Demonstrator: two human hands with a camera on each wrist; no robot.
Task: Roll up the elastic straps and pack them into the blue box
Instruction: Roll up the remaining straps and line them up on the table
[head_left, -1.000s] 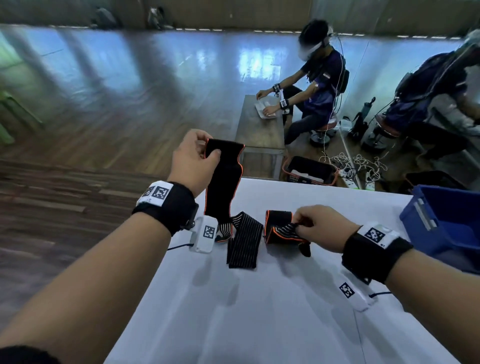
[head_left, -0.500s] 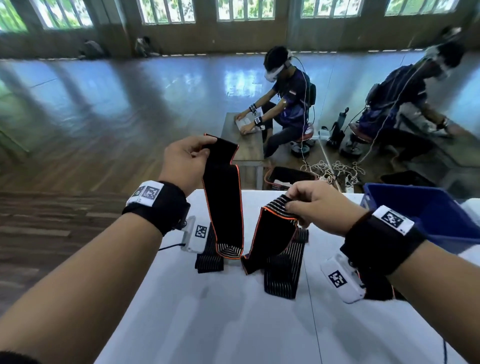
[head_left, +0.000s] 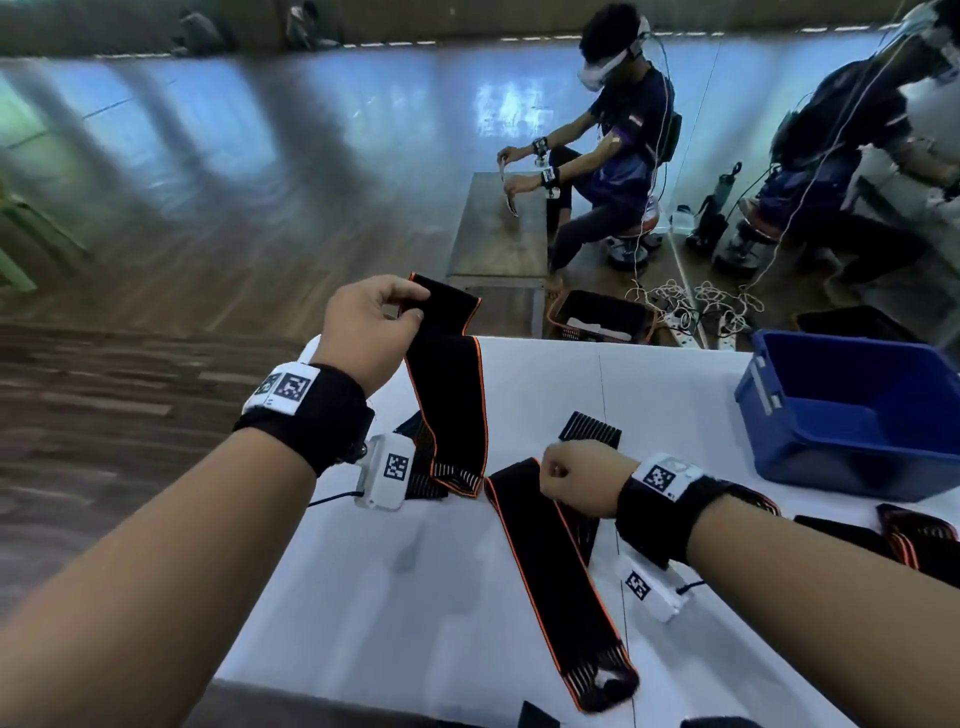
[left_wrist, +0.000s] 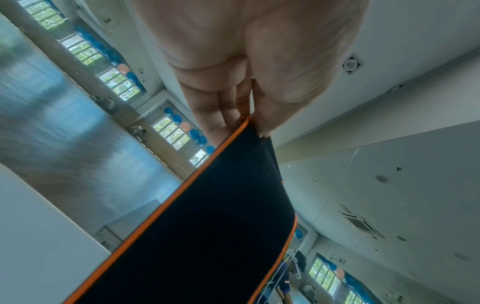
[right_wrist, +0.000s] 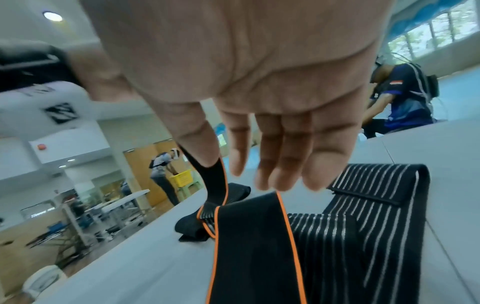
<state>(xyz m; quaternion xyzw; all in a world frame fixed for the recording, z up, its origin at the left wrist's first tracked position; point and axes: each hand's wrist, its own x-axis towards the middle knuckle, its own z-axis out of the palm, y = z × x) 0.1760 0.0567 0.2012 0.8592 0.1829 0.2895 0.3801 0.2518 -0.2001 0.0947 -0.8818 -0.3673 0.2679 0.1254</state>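
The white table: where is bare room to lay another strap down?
The table is bare near left, between the left forearm and the flat strap, and far, between the hanging strap and the blue box. Crowded: around the right hand and before the box, where striped straps lie.

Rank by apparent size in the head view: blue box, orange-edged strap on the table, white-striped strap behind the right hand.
1. Blue box, though nearness may skew this.
2. Orange-edged strap, long, flat on the table, part under the right hand.
3. White-striped strap, mostly hidden behind that hand, so its true extent is unclear.
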